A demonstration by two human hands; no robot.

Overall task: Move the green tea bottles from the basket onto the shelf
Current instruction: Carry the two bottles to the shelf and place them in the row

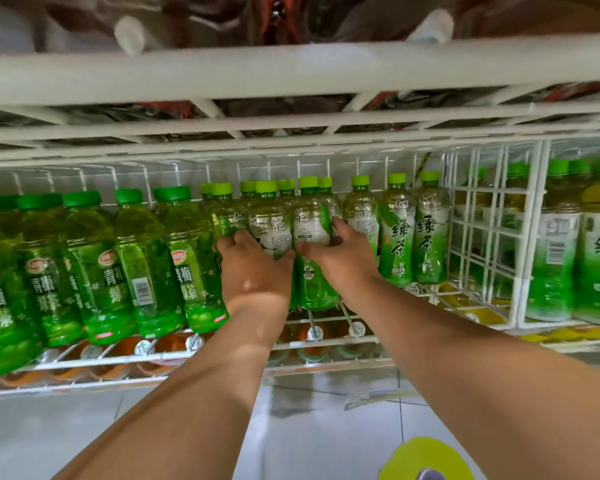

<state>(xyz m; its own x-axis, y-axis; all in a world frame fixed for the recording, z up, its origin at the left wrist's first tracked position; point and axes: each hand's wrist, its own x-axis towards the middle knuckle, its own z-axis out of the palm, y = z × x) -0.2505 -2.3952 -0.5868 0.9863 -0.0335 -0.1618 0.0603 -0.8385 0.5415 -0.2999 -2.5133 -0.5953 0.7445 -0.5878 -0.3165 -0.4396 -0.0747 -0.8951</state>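
Both my arms reach into a white wire shelf (326, 341) filled with green tea bottles. My left hand (253, 268) wraps around a green tea bottle (269, 223) with a pale label and green cap. Right beside it, my right hand (340, 258) grips a second green tea bottle (312, 223) of the same kind; its lower green part shows between my wrists. Both bottles stand upright on the shelf among others of their kind. The basket is not in view.
Darker green bottles (118, 265) fill the shelf's left side. Two matching green tea bottles (413, 237) stand to the right, then a wire divider (527, 237) and larger bottles (596, 258). A white shelf rail (291, 74) runs overhead. Orange-capped bottles lie below. Grey tiled floor underneath.
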